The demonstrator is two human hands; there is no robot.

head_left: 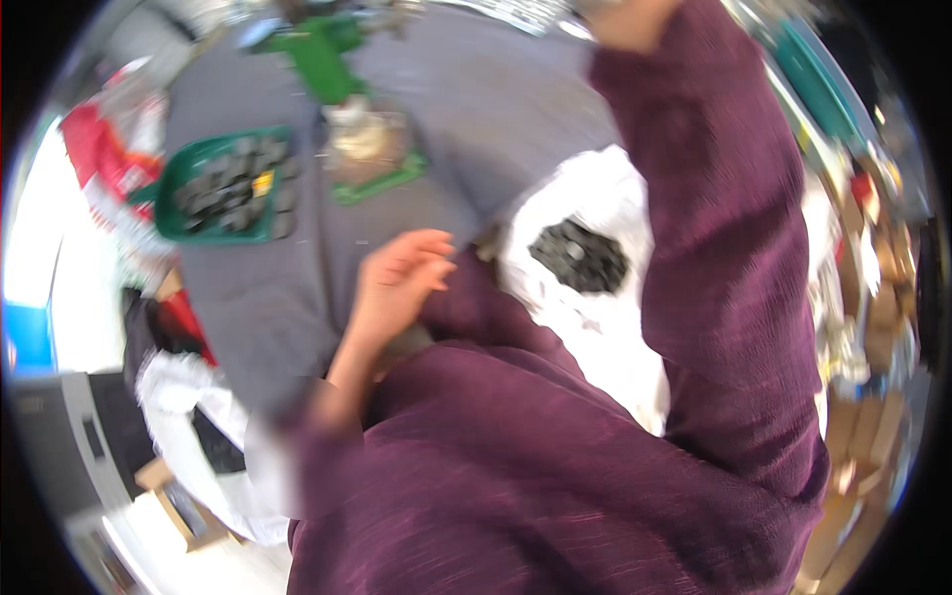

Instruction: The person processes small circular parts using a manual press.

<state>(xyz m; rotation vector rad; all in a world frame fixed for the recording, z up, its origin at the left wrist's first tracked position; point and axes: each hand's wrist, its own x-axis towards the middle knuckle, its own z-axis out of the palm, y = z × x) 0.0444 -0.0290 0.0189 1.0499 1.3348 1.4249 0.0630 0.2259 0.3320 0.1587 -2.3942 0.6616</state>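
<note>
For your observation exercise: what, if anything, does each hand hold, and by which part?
The left hand holds nothing; its fingers are loose above the grey table. The right hand's grip cannot be told; it leaves the picture's top.

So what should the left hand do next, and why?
Probably reach forward to the green tray of dark round parts. The left hand looks empty, fingers loose over the grey table, with the tray ahead of it. The right hand is raised to the top edge, blurred, so it can't help now.

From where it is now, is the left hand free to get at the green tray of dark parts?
Probably yes. The left hand hovers empty over the grey table, and only bare tabletop lies between it and the green tray, off to its left. Nothing stands in between.
</note>
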